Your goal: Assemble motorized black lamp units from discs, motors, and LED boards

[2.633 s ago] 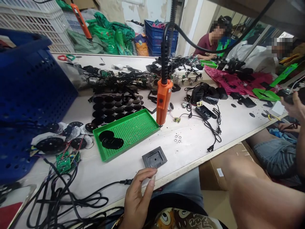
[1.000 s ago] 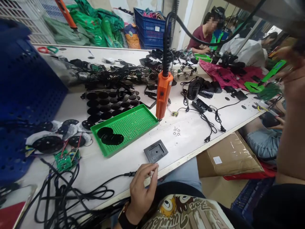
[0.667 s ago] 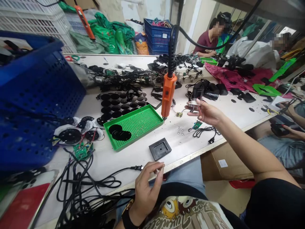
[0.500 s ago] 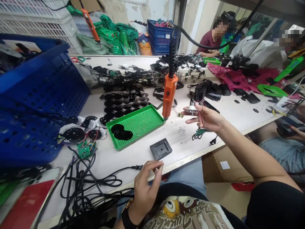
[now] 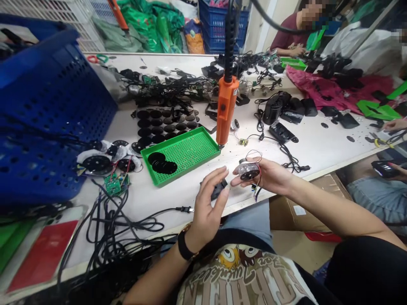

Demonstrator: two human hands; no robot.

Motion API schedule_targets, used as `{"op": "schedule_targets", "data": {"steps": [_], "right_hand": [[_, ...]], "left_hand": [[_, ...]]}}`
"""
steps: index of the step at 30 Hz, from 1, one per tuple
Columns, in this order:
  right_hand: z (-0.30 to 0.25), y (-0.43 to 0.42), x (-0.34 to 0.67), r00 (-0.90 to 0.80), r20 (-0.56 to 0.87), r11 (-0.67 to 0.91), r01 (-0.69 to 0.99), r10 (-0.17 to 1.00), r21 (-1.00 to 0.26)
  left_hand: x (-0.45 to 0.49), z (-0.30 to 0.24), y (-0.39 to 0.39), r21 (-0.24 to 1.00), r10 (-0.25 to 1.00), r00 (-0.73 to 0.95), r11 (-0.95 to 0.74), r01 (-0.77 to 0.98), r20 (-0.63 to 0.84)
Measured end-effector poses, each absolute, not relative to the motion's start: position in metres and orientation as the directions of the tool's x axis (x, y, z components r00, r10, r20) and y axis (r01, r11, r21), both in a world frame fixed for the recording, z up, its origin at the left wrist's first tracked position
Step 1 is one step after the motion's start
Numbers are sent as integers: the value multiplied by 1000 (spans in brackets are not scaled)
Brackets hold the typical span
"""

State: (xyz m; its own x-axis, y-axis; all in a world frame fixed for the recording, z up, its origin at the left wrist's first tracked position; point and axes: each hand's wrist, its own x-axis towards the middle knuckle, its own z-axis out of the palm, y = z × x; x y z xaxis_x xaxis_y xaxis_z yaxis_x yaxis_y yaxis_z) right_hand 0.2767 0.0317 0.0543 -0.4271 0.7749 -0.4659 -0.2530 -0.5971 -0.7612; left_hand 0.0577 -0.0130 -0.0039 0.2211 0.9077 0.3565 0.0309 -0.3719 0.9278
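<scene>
My right hand [image 5: 275, 176] grips a small motor unit [image 5: 249, 173] with a clear housing, a black round disc and thin red wires. A small wired part [image 5: 255, 188] dangles beneath it. My left hand [image 5: 209, 201] is close by on the left, thumb and fingers apart, holding nothing. Behind it lies a dark rectangular block [image 5: 218, 189], partly hidden by the fingers. An orange electric screwdriver [image 5: 227, 112] hangs upright just beyond both hands, its tip near the corner of a green perforated tray [image 5: 197, 146]. Several black discs [image 5: 162, 163] lie in that tray.
A large blue basket [image 5: 57, 110] stands at the left. Black cables with a plug [image 5: 184, 209] run along the front left edge. More motor units [image 5: 98, 163] with a green circuit board lie beside the basket. Black housings [image 5: 282, 110] sit at the right. Co-workers are at the far and right sides.
My right hand has brought the motor unit nearer and turned it so its black disc shows. My left hand has risen toward it, now partly covering the dark block. The view has tipped downward.
</scene>
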Motion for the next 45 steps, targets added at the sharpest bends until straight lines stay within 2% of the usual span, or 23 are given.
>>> {"op": "schedule_targets", "data": {"steps": [4,6,8,13,16,20,22,26,32,38,41,45], "right_hand": [[29,21,258,-411,-543,-652,-194,732,-733],[18,17,256,-447,-592,-691,-88,671,-717],[11,16,259,-445,-600,-657,32,665,-753],[12,21,287,-438,-426,-336,271,792,-902],[19,24,304,-521,-361,-254,266,773,-930],[16,12,313,-632,-227,-147,178,741,-973],[6,4,311,-571,-210,-143,160,794,-977],[-15,2,305,-329,-194,-153,146,924,-977],[-37,31,299,-234,-223,-161,256,946,-953],[-37,44,290,-177,-226,-145,381,958,-913],[-22,51,308,-35,-153,-112,527,988,-843],[-5,79,366,299,51,-184,706,953,-684]], "left_hand": [[62,-11,-8,958,907,328,-286,19,264],[62,-15,-10,972,919,326,-235,2,222],[61,-19,-13,985,936,307,-169,-40,173],[61,-19,-15,991,956,281,-43,-129,78],[66,-17,-8,992,961,261,-65,-111,93],[78,-18,4,989,961,235,-144,-29,147],[85,-20,8,988,961,228,-157,-7,154],[92,-24,9,994,948,299,-105,-24,107],[86,-22,0,1000,948,319,8,-28,1],[70,-14,-2,999,959,283,-2,-49,16],[60,-15,-7,999,970,243,-6,-43,16],[43,-18,-21,999,975,224,-2,-43,11]]}}
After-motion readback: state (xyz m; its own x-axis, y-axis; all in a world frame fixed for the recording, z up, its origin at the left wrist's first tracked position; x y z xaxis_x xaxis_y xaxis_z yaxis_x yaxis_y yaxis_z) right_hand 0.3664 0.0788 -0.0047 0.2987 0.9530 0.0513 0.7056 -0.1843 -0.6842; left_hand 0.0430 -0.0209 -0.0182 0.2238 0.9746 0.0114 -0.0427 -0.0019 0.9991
